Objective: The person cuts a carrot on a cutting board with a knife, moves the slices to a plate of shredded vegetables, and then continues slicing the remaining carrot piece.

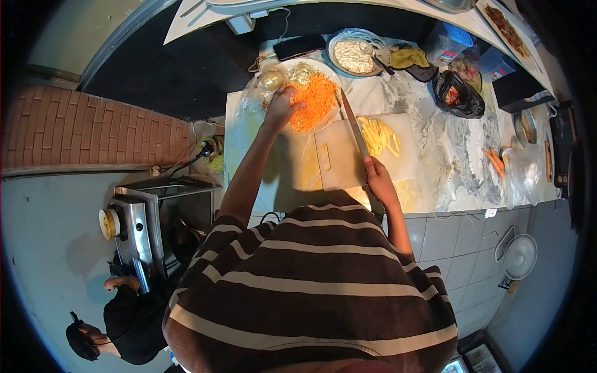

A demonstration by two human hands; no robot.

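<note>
My right hand [378, 177] is closed round the handle of a long kitchen knife [353, 121]. The blade points away from me over the cutting board [342, 174], beside a pile of pale yellow cut strips [379, 137]. My left hand [282, 109] is over the left side of a white plate [334, 67], its fingers bent in against shredded carrot [316, 102]; what they hold, if anything, is hidden. Paler shreds [303, 73] lie at the plate's far side. A round, yellowish-brown item [272, 79] sits in clear plastic just beyond my left hand.
A bowl with creamy white food [353, 56] and a utensil stands at the back. Further right are a black plastic bag [458, 94], lidded containers [449, 42] and carrots [494, 163]. Another person [127, 317] is at the lower left near a metal stove [140, 224].
</note>
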